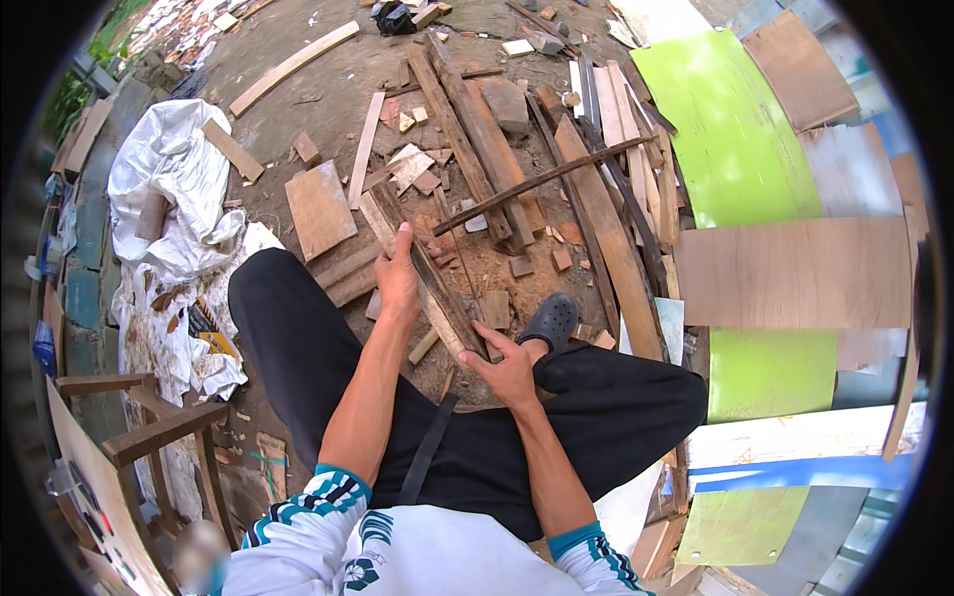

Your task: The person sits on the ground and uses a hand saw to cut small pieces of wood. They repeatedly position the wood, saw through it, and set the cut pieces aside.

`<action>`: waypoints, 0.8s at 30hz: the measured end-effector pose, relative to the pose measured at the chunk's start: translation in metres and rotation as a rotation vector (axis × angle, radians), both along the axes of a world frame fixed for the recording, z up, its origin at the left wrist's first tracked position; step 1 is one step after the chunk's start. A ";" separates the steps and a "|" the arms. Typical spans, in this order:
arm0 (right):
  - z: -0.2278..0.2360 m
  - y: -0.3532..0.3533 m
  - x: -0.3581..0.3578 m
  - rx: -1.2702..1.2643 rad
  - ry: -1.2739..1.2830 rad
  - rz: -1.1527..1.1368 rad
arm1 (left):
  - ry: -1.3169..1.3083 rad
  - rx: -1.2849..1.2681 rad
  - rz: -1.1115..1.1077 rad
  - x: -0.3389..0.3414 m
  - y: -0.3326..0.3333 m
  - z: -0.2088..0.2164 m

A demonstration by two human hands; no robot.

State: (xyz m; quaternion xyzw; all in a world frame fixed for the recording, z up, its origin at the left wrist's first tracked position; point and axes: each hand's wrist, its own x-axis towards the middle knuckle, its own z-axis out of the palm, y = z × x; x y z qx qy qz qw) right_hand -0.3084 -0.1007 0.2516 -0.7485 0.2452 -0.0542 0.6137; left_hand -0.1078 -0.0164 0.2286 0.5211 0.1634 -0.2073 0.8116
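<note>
A short wooden plank (433, 286), pale on one face and dark and weathered on the other, lies slantwise between my two hands above my lap. My left hand (397, 283) is closed on its upper left part, thumb up along the edge. Around the lower right end, my right hand (505, 374) has its fingers closed, with thumb and forefinger against the wood. Beneath the plank lie small wood offcuts, including a square block (522, 266), on dirt. A dark clog (550, 320) on my foot is just beyond my right hand.
Long beams (482, 139) and a thin dark batten (542, 184) lie crossed ahead. Boards are stacked at right beside green panels (730, 129) and a plywood sheet (795, 273). White sacking (174, 189) lies at left, with a wooden frame (164, 432) near my left side.
</note>
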 end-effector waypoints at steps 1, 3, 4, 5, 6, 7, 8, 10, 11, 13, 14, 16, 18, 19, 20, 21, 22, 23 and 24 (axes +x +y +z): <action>-0.001 0.000 0.000 0.012 -0.005 -0.002 | 0.007 -0.013 0.007 0.001 0.001 -0.003; -0.006 -0.001 0.000 0.034 -0.013 -0.007 | 0.023 -0.041 0.019 0.001 0.001 -0.007; -0.009 -0.002 0.000 0.034 -0.014 -0.019 | 0.023 -0.044 0.012 0.001 0.001 -0.008; -0.010 -0.002 0.000 0.036 -0.014 -0.031 | 0.024 -0.045 0.005 0.001 0.002 -0.008; -0.012 -0.002 0.000 0.037 -0.014 -0.042 | 0.024 -0.047 -0.002 0.001 0.002 -0.008; -0.014 -0.001 0.000 0.052 -0.013 -0.047 | 0.027 -0.050 0.003 0.000 0.003 -0.008; -0.016 -0.001 0.001 0.066 -0.013 -0.052 | 0.030 -0.054 0.007 -0.001 0.002 -0.007; -0.020 0.001 0.001 0.063 -0.017 -0.063 | 0.040 -0.054 0.015 -0.003 0.004 -0.004; -0.020 0.004 0.002 0.045 -0.025 -0.070 | 0.042 -0.050 0.020 -0.002 0.006 -0.002; -0.019 0.006 0.005 0.011 -0.036 -0.069 | 0.035 -0.083 0.020 0.000 0.013 -0.003; -0.015 0.008 0.007 -0.004 -0.039 -0.063 | 0.020 -0.093 0.032 0.000 0.017 -0.002; -0.006 0.010 0.010 -0.027 -0.019 -0.035 | -0.009 -0.114 0.058 0.000 0.025 0.000; 0.006 0.011 0.013 -0.044 0.026 0.009 | -0.003 -0.083 0.024 -0.001 0.033 0.007; 0.003 0.015 0.015 -0.085 -0.035 -0.005 | -0.011 -0.088 0.017 0.001 0.038 0.004; 0.004 0.020 0.017 -0.113 -0.036 0.017 | -0.023 -0.086 0.018 0.002 0.049 0.002; 0.007 0.023 0.019 -0.148 -0.034 0.034 | -0.018 -0.089 -0.039 0.000 0.056 0.001; 0.009 0.025 0.021 -0.183 -0.031 0.052 | 0.013 -0.078 -0.012 -0.001 0.065 -0.001; 0.016 0.027 0.022 -0.198 -0.034 0.079 | 0.042 -0.068 0.015 -0.002 0.072 -0.002; 0.015 0.032 0.022 -0.221 -0.048 0.100 | 0.071 -0.058 0.042 -0.004 0.078 -0.002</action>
